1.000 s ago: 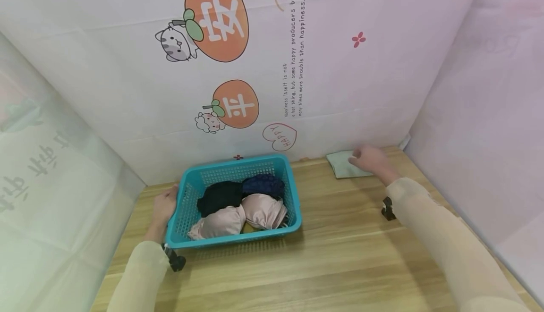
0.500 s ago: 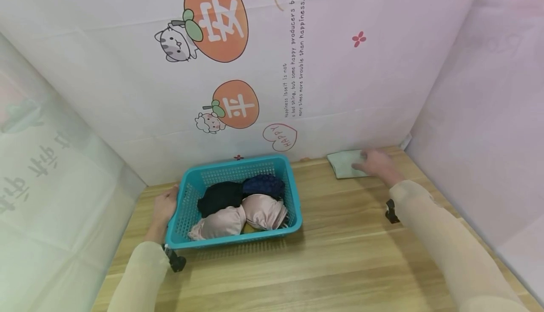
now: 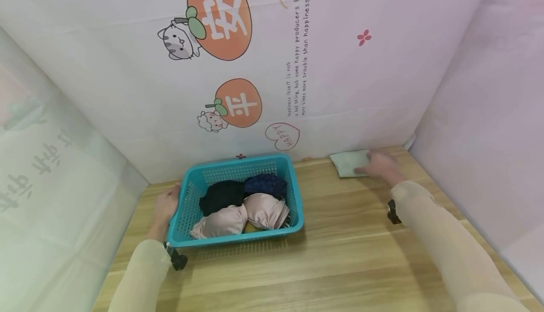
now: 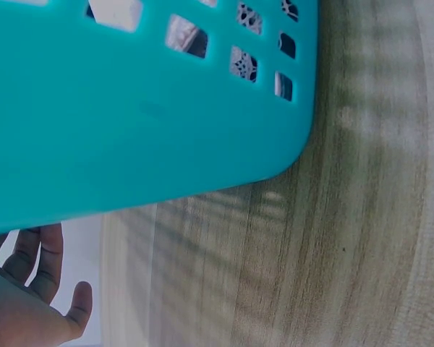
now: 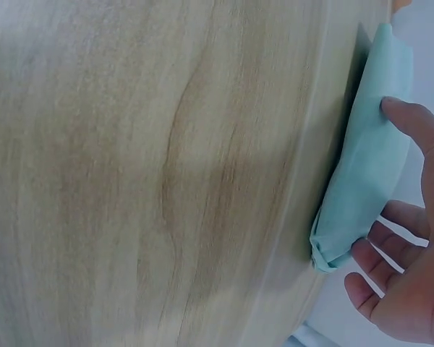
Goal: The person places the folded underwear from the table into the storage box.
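Near the back right of the table, my right hand (image 3: 382, 165) touches a folded pale green cloth (image 3: 349, 163). In the right wrist view its thumb (image 5: 412, 121) lies on the cloth and the loosely bent fingers (image 5: 376, 264) are at the cloth's end. My left hand (image 3: 166, 203) is beside the left end of a turquoise plastic basket (image 3: 235, 242), with its fingertips right at the rim. The left wrist view shows its fingers (image 4: 49, 264) relaxed and the thumb apart, partly hidden by the basket wall. Two pale pink satin bra cups (image 3: 223, 221) lie in the basket.
Behind the pink cups, the basket also holds a black garment (image 3: 222, 198) and a navy lace one (image 3: 265, 185). White printed sheets stand as walls behind (image 3: 331, 90) and on both sides. The wood-grain table (image 3: 323, 265) extends in front.
My right hand has slid a little rightward over the green cloth, so more of the cloth shows. The head view has shifted slightly; basket and left hand stay as they were.
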A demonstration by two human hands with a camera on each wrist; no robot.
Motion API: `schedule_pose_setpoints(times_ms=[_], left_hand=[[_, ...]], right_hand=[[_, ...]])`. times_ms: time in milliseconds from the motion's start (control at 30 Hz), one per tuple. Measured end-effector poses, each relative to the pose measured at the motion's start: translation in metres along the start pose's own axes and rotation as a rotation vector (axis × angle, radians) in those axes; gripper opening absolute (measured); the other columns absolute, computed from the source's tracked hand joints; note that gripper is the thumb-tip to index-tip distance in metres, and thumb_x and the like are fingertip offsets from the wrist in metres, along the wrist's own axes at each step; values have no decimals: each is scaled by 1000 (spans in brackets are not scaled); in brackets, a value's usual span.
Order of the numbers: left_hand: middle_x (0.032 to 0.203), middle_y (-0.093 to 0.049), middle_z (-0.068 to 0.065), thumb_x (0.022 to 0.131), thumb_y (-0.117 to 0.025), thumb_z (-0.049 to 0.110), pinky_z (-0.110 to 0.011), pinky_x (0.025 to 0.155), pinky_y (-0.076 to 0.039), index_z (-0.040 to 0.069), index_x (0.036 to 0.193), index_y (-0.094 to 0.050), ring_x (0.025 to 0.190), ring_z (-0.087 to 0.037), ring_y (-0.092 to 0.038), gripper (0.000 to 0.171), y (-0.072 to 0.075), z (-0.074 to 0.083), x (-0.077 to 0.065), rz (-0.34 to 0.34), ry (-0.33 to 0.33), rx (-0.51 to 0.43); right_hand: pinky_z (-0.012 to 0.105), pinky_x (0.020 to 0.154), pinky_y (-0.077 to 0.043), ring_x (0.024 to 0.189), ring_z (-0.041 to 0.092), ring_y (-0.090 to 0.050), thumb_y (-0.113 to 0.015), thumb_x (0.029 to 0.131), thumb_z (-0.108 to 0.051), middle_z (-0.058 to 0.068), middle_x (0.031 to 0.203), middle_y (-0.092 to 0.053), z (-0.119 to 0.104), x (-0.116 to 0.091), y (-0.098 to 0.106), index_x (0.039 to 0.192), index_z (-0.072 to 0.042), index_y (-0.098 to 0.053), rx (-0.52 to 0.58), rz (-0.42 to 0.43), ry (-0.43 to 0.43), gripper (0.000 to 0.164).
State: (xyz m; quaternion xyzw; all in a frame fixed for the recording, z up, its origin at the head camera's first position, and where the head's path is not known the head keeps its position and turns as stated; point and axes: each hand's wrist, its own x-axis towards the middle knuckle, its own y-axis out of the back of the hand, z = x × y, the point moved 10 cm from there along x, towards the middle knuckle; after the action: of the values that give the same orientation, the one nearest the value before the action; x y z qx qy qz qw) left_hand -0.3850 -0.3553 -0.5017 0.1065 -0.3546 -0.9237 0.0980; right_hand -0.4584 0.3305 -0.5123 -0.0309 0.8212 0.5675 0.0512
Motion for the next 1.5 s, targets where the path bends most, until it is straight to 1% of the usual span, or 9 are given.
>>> schedule_pose_setpoints(times_ms=[333,467,667,833,967,1100,1267,1367,1500], left_hand=[[150,-45,-28,102,-21,64,-63,109,-38,4,148,-47,137,-48,-44,79,-1,1,3,-2,-8,-21],[150,-46,-27,102,-20,65,-62,110,-39,5,148,-47,138,-47,-44,81,0,-1,4,0,5,-24],[150,-46,-28,103,-23,62,-62,112,-37,2,147,-47,139,-48,-43,78,0,0,6,6,9,-34],[147,-49,-29,105,-25,57,-60,109,-41,1,145,-49,136,-47,-47,73,1,2,4,20,-3,-54],[146,-49,-29,106,-25,55,-60,108,-41,2,145,-49,135,-47,-47,70,1,3,2,19,-14,-53],[149,-46,-29,106,-23,55,-62,109,-40,3,147,-46,137,-48,-45,70,0,4,1,5,-14,-42],[151,-44,-28,106,-23,54,-62,111,-38,5,150,-43,139,-48,-42,69,0,4,-1,-7,-1,-38],[152,-43,-27,105,-22,57,-62,112,-37,6,151,-43,140,-48,-41,71,0,3,-1,-7,1,-41],[152,-43,-28,105,-21,59,-61,112,-38,5,150,-43,140,-48,-41,74,-1,3,0,-6,-1,-36]], right_hand=[[76,111,-16,136,65,-22,-72,81,-61,40,151,-27,2,3,-5,149,12,-30,-34,-24,-23,109],[77,111,-13,137,67,-17,-71,80,-64,40,153,-25,5,4,-8,152,10,-26,-35,-41,-37,112],[80,109,-6,138,68,-10,-71,76,-70,37,155,-26,15,8,-11,153,4,-30,-12,-68,-40,114],[81,107,-2,139,68,-5,-72,77,-67,36,155,-26,18,8,-13,152,4,-31,-3,-83,-32,111],[81,107,-4,138,67,-10,-73,78,-65,36,153,-30,17,4,-14,151,6,-32,-3,-79,-31,110],[79,108,-7,136,65,-20,-73,78,-64,37,150,-36,15,2,-12,149,7,-34,-11,-55,-25,108],[77,109,-12,129,62,-34,-73,80,-61,36,143,-46,10,2,-10,145,7,-41,-22,-26,4,99],[75,106,-20,120,57,-48,-72,82,-59,34,134,-56,4,1,-11,140,7,-48,-37,-7,46,91],[71,101,-30,109,47,-60,-71,83,-55,28,121,-66,-3,3,-14,130,6,-57,-69,18,105,78]])
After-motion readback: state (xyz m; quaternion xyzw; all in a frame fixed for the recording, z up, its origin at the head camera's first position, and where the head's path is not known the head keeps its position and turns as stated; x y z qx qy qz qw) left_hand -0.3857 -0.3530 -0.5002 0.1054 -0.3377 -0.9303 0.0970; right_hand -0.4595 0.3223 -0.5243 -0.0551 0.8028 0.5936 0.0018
